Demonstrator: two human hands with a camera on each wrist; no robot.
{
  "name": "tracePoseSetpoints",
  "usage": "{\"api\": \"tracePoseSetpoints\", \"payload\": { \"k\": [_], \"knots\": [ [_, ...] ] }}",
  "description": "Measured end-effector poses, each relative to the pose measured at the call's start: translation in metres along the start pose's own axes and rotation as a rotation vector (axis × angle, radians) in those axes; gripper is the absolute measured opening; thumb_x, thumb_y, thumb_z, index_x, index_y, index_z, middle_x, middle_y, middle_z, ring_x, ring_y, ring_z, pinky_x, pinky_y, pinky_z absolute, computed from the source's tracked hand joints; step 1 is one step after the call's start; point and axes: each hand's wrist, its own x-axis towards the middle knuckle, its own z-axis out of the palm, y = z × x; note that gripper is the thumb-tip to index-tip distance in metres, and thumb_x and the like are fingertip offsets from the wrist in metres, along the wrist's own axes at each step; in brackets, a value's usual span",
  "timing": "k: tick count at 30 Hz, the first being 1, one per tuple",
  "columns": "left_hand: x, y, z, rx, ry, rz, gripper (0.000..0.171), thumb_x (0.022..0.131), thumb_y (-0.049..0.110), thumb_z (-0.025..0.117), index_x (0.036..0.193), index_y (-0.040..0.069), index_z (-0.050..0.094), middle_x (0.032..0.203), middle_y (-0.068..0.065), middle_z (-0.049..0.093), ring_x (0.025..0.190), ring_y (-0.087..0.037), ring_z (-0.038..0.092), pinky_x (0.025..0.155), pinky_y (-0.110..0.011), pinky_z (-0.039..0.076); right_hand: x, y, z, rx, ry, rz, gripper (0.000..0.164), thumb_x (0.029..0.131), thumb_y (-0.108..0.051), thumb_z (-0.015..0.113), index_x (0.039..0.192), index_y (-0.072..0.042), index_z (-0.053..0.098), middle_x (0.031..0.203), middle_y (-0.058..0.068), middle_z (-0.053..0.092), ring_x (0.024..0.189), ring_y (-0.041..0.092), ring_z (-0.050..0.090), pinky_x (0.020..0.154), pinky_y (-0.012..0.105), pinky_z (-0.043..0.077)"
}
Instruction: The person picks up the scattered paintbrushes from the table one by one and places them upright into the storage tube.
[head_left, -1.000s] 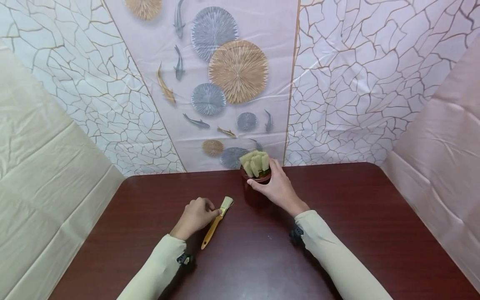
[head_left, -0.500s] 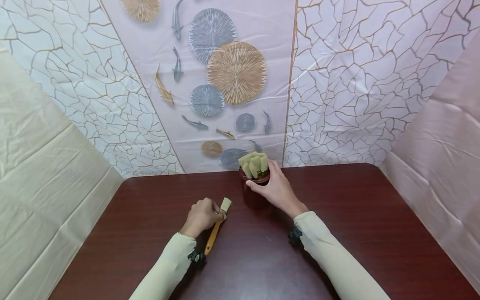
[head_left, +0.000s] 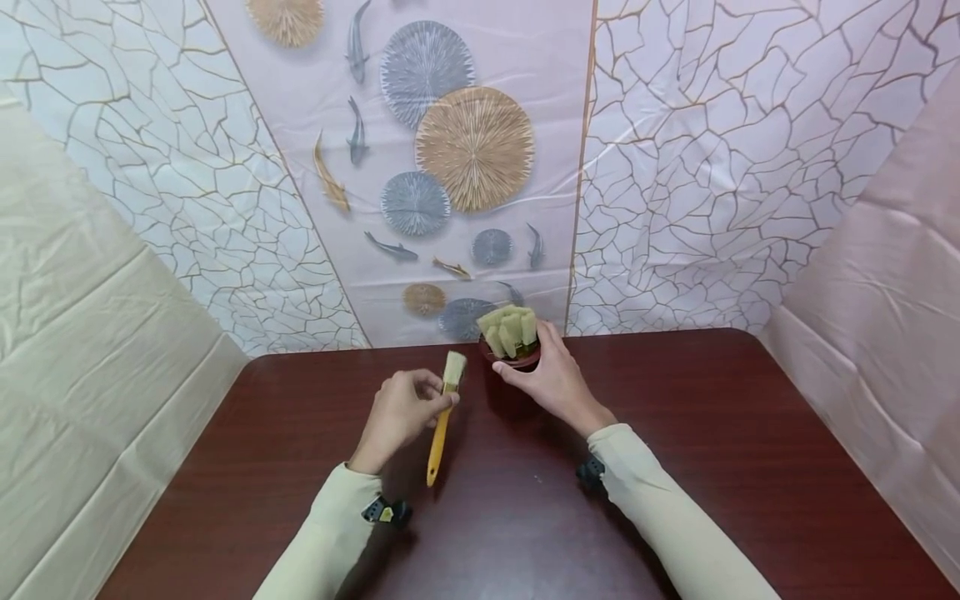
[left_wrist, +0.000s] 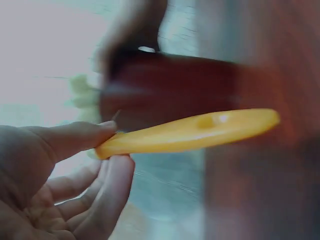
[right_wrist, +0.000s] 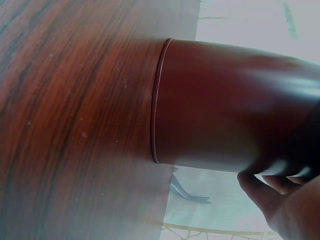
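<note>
My left hand (head_left: 401, 414) pinches a paintbrush (head_left: 438, 442) between thumb and fingers near its metal band. The brush has a yellow handle (left_wrist: 200, 131) and pale bristles; it is lifted off the table with bristles up and the handle end pointing down. My right hand (head_left: 557, 377) grips a dark red cylindrical cup (right_wrist: 220, 105) around its rim. The cup stands upright on the table near the back edge. Several brushes with pale bristles (head_left: 510, 331) stick up out of it. Their handles are hidden inside the cup.
A dark reddish-brown wooden table (head_left: 675, 467) lies under both hands. Right behind its far edge hangs a patterned cloth backdrop (head_left: 675, 208), with plain cloth (head_left: 90, 375) at the sides.
The left hand has taken hold of the paintbrush and raised it off the table, tilting it more upright. The right hand and the cup have stayed in place.
</note>
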Motion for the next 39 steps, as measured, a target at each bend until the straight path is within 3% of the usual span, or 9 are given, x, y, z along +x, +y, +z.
{"api": "tracePoseSetpoints", "payload": {
  "k": [4,11,15,19,23,27,34,39],
  "knots": [
    [-0.002,0.030,-0.018,-0.105,0.092,0.109,0.018,0.090,0.022,0.086,0.098,0.008,0.077,0.081,-0.003,0.075,0.061,-0.016,0.073,0.060,-0.031,0.058,0.001,0.002,0.000,-0.002,0.004,-0.011,0.103,0.084,-0.062,0.082,0.163,-0.014,0.035,0.155,0.009,0.045,0.139,0.034,0.051,0.112,0.058,0.044],
    [0.001,0.087,-0.039,-0.244,0.179,0.284,0.024,0.091,0.019,0.086,0.107,0.005,0.074,0.093,-0.009,0.076,0.078,-0.022,0.078,0.064,-0.030,0.059,0.001,0.002,0.000,0.004,0.006,-0.020,0.104,0.084,-0.062,0.082,0.164,-0.015,0.034,0.155,0.009,0.045,0.138,0.033,0.051,0.112,0.057,0.044],
    [0.007,0.115,-0.042,-0.258,0.233,0.396,0.023,0.091,0.018,0.085,0.105,0.005,0.072,0.094,-0.008,0.076,0.080,-0.020,0.076,0.069,-0.032,0.061,0.000,0.001,0.000,0.000,0.005,-0.024,0.101,0.084,-0.058,0.083,0.163,-0.015,0.035,0.152,0.010,0.047,0.132,0.033,0.054,0.109,0.057,0.046],
    [0.020,0.134,-0.036,-0.261,0.254,0.483,0.023,0.092,0.014,0.084,0.108,0.004,0.071,0.098,-0.009,0.076,0.083,-0.022,0.078,0.074,-0.033,0.063,0.000,0.002,-0.001,0.003,0.001,-0.016,0.101,0.085,-0.058,0.083,0.163,-0.017,0.035,0.151,0.009,0.046,0.130,0.033,0.055,0.109,0.057,0.046],
    [0.041,0.139,-0.022,-0.181,0.257,0.529,0.020,0.093,0.016,0.083,0.107,0.006,0.071,0.101,-0.009,0.076,0.083,-0.023,0.079,0.070,-0.034,0.063,0.000,0.000,-0.001,0.015,-0.006,-0.002,0.103,0.085,-0.058,0.084,0.165,-0.020,0.032,0.154,0.008,0.044,0.134,0.033,0.053,0.111,0.060,0.044],
    [0.055,0.137,-0.007,-0.068,0.229,0.529,0.017,0.096,0.021,0.080,0.104,0.008,0.071,0.100,-0.007,0.078,0.082,-0.020,0.079,0.068,-0.034,0.060,-0.001,0.000,0.000,0.013,-0.014,0.001,0.104,0.084,-0.062,0.083,0.165,-0.020,0.032,0.155,0.007,0.043,0.133,0.033,0.053,0.110,0.060,0.045],
    [0.065,0.127,0.012,0.168,0.134,0.531,0.016,0.098,0.022,0.078,0.107,0.011,0.073,0.095,-0.004,0.079,0.084,-0.017,0.075,0.075,-0.036,0.058,-0.001,0.001,-0.001,0.021,-0.003,-0.012,0.103,0.085,-0.062,0.081,0.165,-0.021,0.032,0.152,0.008,0.045,0.128,0.031,0.055,0.107,0.058,0.047],
    [0.068,0.117,0.023,0.342,0.092,0.558,0.028,0.096,0.022,0.081,0.118,0.009,0.071,0.095,-0.005,0.078,0.084,-0.021,0.074,0.076,-0.038,0.058,0.000,0.001,-0.002,0.017,-0.008,-0.013,0.100,0.086,-0.058,0.082,0.164,-0.019,0.034,0.152,0.008,0.044,0.125,0.031,0.056,0.104,0.058,0.049]
  ]
}}
